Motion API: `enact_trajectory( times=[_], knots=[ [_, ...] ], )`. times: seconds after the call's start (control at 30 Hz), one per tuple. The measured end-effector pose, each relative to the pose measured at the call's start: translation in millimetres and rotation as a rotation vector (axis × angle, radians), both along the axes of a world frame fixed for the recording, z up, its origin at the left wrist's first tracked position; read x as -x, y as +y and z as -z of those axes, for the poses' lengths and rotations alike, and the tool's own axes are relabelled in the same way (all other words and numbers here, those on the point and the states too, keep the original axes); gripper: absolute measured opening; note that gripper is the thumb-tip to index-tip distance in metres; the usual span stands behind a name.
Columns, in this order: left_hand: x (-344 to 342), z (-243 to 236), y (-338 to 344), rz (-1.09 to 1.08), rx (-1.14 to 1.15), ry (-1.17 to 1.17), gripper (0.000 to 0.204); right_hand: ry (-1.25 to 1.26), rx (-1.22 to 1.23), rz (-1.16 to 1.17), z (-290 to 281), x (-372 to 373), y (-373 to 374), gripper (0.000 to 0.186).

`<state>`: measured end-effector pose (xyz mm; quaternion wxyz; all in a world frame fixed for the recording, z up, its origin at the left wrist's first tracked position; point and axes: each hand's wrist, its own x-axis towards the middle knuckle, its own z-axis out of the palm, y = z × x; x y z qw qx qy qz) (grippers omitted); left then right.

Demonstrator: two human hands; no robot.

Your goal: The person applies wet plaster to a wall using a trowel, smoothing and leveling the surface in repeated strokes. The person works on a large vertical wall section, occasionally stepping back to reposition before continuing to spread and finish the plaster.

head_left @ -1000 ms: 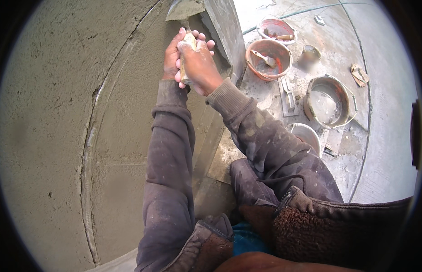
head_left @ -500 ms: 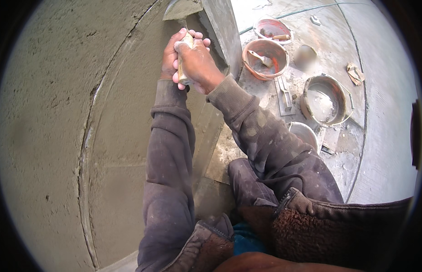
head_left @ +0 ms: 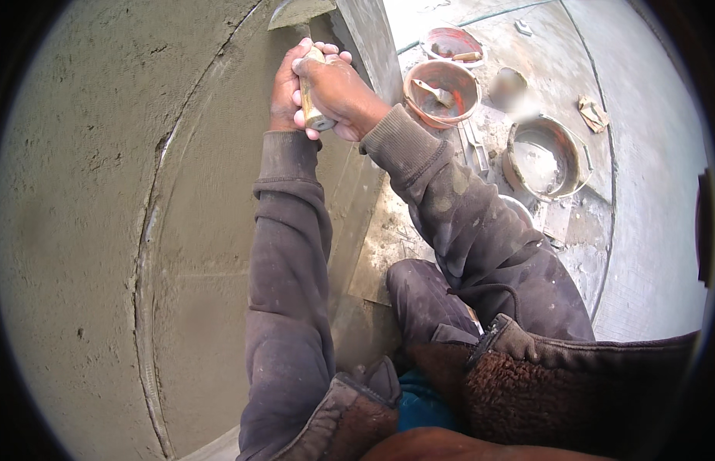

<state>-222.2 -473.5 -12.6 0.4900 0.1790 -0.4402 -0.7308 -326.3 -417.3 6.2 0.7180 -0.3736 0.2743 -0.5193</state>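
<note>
Both my hands are wrapped round the pale wooden handle of a trowel near the top of the view. My left hand closes on it from the left, and my right hand from the right, fingers overlapping. Beyond them the blade, coated in grey mortar, lies close to the plastered wall; whether it touches cannot be told. A flat grey board-like edge runs just right of the blade.
On the floor at right stand an orange-stained bucket with a brush in it, a second reddish bucket and a dark mortar bucket. A notched-looking metal tool and crumpled brown paper lie nearby. A long crack-like groove crosses the wall.
My hands and the trowel sit slightly higher in the view, and my right forearm has swung a little outward. The buckets appear shifted up and left. Both hands keep their grip.
</note>
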Motion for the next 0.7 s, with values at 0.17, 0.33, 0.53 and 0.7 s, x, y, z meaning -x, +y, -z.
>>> enact_trajectory(
  times=[0.17, 0.33, 0.53, 0.7],
  knots=[
    [2, 2, 9, -0.054, 0.003, 0.004, 0.038, 0.030, 0.028, -0.042, -2, 4, 7, 0.027],
    [-3, 0, 23, -0.046, 0.021, 0.009, 0.038, 0.070, 0.097, -0.032, -3, -1, 17, 0.024],
    [-17, 5, 47, -0.134, 0.011, 0.064, 0.035, 0.144, 0.018, -0.032, -9, -17, 44, 0.023],
    [-28, 5, 78, -0.137, -0.034, 0.090, 0.029, 0.144, 0.014, -0.117, -3, -24, 63, 0.036]
  ],
)
